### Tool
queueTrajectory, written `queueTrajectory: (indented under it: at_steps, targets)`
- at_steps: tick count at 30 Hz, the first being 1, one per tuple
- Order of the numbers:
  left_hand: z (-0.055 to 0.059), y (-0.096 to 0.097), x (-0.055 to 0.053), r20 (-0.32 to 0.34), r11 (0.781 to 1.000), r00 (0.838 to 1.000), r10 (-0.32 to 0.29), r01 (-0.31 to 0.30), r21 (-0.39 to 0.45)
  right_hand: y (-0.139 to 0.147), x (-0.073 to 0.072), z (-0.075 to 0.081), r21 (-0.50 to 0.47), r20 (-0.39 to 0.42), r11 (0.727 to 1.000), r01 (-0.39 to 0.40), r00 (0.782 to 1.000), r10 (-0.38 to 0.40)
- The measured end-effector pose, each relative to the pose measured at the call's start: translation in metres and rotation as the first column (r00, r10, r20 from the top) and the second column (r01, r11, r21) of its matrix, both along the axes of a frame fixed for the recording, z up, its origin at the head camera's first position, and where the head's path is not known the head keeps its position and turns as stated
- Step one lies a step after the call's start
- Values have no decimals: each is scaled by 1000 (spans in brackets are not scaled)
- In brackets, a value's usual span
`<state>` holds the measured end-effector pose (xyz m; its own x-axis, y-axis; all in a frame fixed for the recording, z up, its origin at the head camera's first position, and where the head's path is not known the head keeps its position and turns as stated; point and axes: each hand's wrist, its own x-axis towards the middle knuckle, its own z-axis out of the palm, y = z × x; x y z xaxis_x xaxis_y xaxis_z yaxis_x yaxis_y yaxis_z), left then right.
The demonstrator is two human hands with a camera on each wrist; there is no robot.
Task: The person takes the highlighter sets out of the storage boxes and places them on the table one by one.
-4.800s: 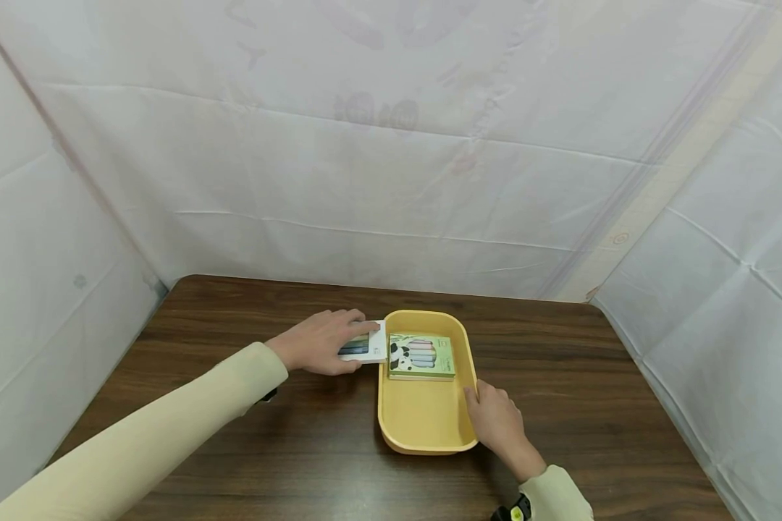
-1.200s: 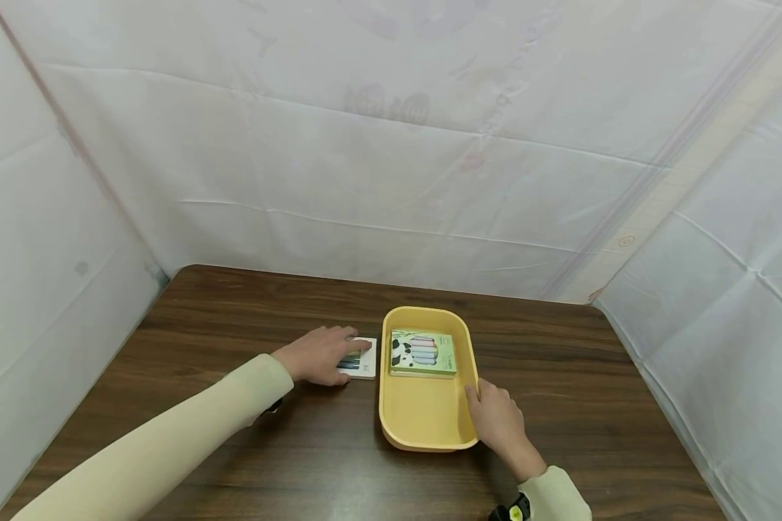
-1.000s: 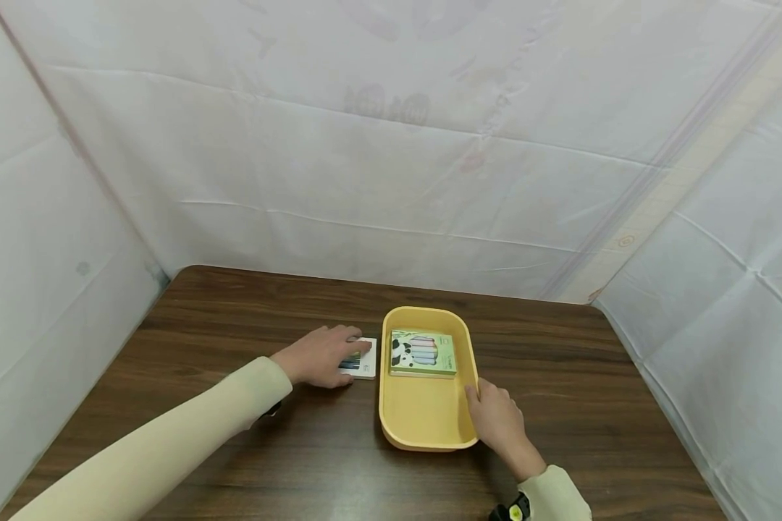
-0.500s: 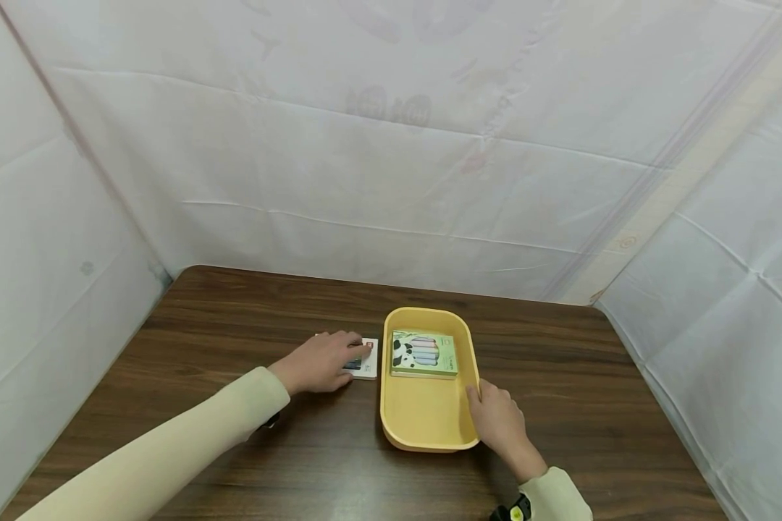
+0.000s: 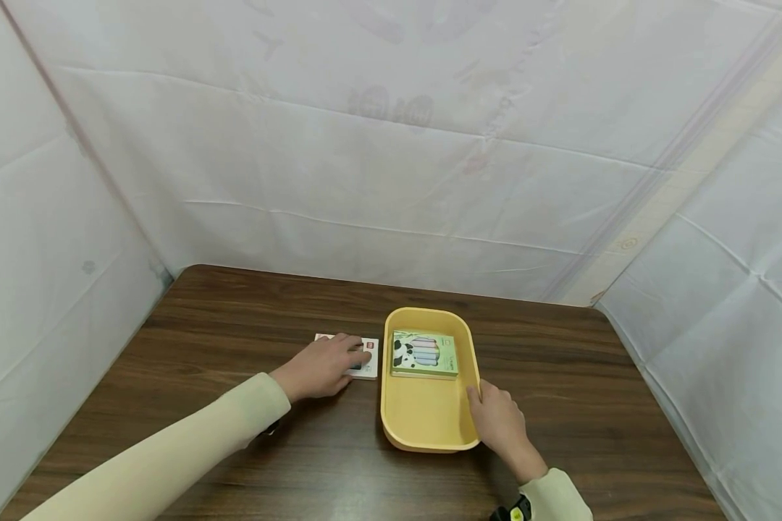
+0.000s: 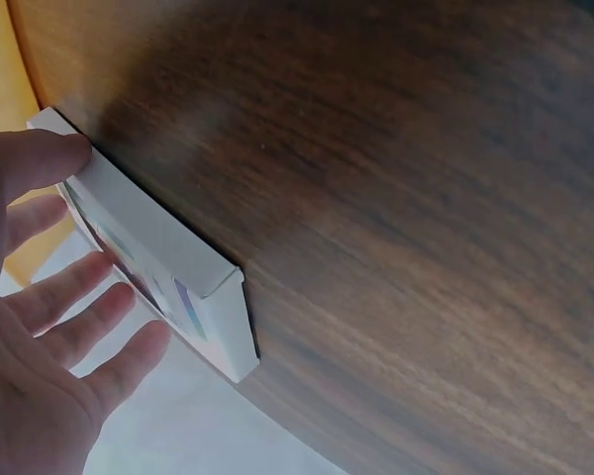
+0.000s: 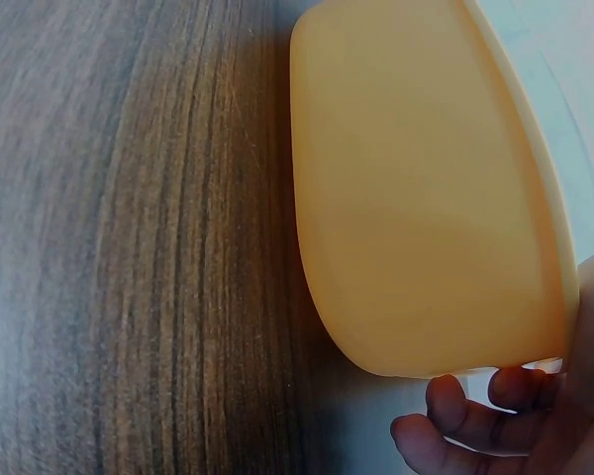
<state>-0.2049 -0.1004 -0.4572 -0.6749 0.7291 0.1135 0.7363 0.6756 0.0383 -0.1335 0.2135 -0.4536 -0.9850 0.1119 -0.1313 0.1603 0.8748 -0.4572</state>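
While two bare hands work above one dark brown, wood-grained tabletop (image 5: 599, 405), two flat cardboard boxes and one tray lie before them. One white rectangular box (image 6: 158, 218) rests on the tabletop, just beside the left side of one yellow, round-cornered, smooth tray (image 5: 430, 416); whether box and tray touch is hard to tell. One pale green box (image 5: 425, 354), printed with a panda and pastel sticks, lies flat in the tray's far half.

The left hand (image 5: 319, 367) rests over the white box, its grip wide: five fingers spread, the thumb against one long edge. Much of that box's face is hidden under the fingers, and its dark patch is too small to identify. The right hand (image 5: 497, 420) holds the tray's right rim, thumb on the inner side, fingers outside. From the right wrist, the tray wall hides the contents, and the picture's edges cut off both hand and tray.

Two cream sleeves (image 5: 169, 449) leave the bottom of the head view. A black wrist device (image 5: 518, 510) is partly cut off at the right arm.
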Motion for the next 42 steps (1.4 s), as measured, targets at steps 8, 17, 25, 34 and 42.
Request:
queueTrajectory:
  at_steps: [8, 17, 25, 34, 42]
  targets:
    - [-1, 1, 1, 2, 1000, 1000, 5, -5, 0, 1, 1, 0, 3, 1, 1000, 1, 1000, -1]
    - [-2, 1, -2, -35, 1000, 999, -15, 16, 15, 2, 2, 0, 6, -6, 1000, 4, 1000, -4]
    - [-1, 2, -6, -13, 1000, 1000, -7, 7, 9, 2, 4, 1, 4, -13, 1000, 3, 1000, -3]
    - [1, 1, -8, 8, 1000, 1000, -3, 3, 10, 2, 5, 1, 0, -8, 1000, 2, 1000, -2]
    - [0, 3, -12, 23, 1000, 1000, -7, 7, 11, 3, 8, 1, 7, -14, 1000, 16, 1000, -16]
